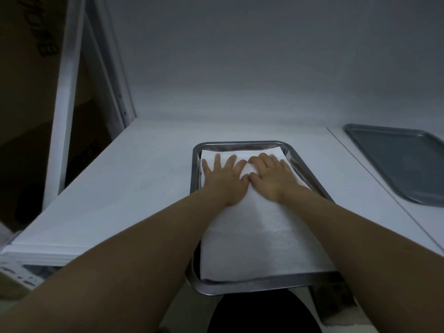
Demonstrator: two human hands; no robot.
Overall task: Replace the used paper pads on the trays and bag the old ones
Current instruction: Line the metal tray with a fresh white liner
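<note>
Dark shape [262,313]: a black rounded mass below the desk's near edge, under the tray's near end; what it is cannot be told.
Stack of sheets [48,251]: flat white sheets piled at the near left corner of the desk [144,176].
Tray [240,288]: a rectangular metal tray set lengthwise at the middle of the desk. Its near rim is at or just past the near edge; which, I cannot tell.
Paper pad [259,248]: a white pad lying inside the tray and covering nearly all of its floor. A faint crease runs across it.
Left hand [225,179]: palm down on the far half of the pad, fingers straight and spread wide, holding nothing.
Right hand [271,179]: palm down just beside the left, fingers straight and closer together, slightly blurred. The two thumbs meet or nearly meet.
Second tray [396,164]: a bare metal tray at the far right of the desk, beyond a seam in the top, well apart from the first.
Post [64,92]: a pale metal upright at the far left corner, with brown boxes [24,56] behind it.
Wall [264,68]: plain and pale, along the far edge.
</note>
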